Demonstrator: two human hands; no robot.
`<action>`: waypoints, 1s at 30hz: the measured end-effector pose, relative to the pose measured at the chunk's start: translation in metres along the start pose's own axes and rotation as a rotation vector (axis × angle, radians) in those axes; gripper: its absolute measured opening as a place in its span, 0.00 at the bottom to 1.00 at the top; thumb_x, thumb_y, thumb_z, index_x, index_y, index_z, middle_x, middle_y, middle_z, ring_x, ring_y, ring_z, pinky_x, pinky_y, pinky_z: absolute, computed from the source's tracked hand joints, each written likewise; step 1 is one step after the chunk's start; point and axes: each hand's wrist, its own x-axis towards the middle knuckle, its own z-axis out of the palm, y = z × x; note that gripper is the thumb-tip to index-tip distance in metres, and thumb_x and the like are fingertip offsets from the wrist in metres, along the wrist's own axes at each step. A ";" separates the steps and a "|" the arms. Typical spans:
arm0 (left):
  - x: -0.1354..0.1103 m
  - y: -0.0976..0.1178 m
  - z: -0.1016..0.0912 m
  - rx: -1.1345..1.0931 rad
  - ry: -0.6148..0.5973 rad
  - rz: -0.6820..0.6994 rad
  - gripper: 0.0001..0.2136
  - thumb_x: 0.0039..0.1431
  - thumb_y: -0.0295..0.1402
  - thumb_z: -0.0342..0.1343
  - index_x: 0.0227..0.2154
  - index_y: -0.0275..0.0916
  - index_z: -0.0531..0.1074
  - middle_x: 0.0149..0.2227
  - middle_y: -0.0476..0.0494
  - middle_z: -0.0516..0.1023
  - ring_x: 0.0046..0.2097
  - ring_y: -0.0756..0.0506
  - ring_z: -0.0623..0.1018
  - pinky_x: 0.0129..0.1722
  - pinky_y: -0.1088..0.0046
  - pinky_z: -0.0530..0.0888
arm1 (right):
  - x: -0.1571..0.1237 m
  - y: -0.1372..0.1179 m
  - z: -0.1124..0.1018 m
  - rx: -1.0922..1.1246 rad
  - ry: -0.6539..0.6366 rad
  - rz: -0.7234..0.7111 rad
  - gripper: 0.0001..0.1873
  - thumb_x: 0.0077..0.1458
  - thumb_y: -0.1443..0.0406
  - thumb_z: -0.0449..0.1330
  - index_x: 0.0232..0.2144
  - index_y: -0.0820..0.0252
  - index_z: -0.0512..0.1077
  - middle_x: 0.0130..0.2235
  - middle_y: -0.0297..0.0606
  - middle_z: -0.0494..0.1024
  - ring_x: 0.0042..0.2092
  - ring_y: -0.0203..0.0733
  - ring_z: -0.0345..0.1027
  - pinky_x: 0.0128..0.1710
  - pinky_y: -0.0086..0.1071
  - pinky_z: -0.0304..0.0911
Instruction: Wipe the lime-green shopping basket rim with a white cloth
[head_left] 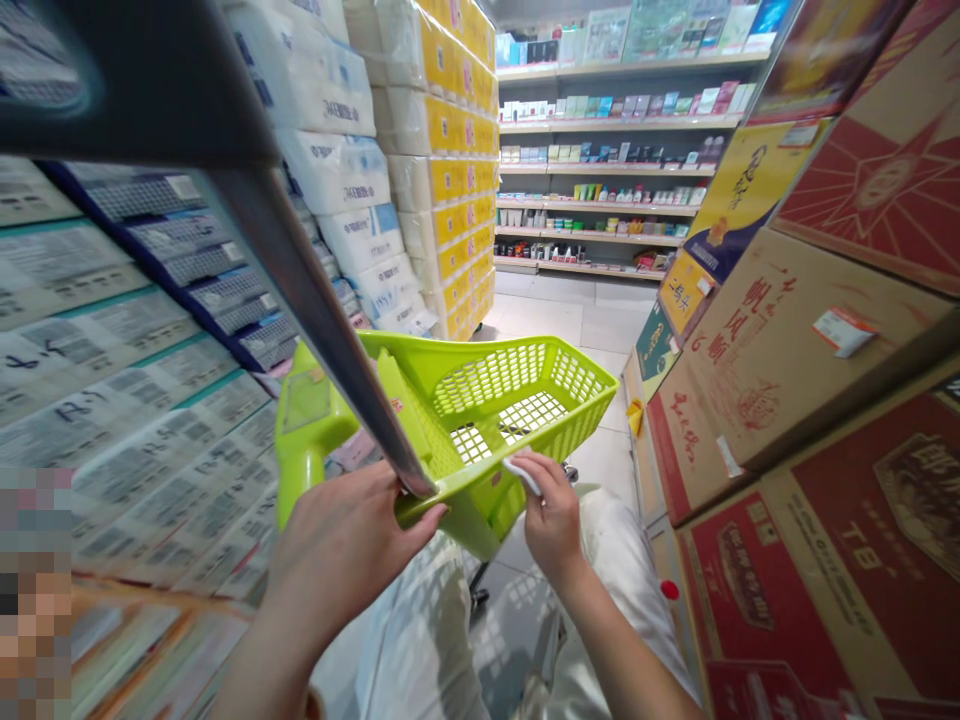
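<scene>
Grey-tiled shop aisle [547, 310]; left hand [337, 545] clasps metal bar [300, 290], right hand [551, 515] grips green basket [581, 435] rim.

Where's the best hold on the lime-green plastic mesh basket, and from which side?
The near rim of the lime-green plastic mesh basket, from above on the person's side: it is a solid band over perforated walls and faces them. The right hand is curled there round a white piece.
</scene>
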 end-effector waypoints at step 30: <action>0.002 -0.025 0.006 -0.187 0.288 0.086 0.16 0.54 0.50 0.56 0.34 0.43 0.76 0.36 0.45 0.82 0.39 0.39 0.80 0.39 0.63 0.75 | 0.017 -0.008 0.017 0.006 -0.215 -0.064 0.24 0.60 0.74 0.49 0.54 0.52 0.72 0.53 0.38 0.77 0.60 0.43 0.66 0.63 0.45 0.61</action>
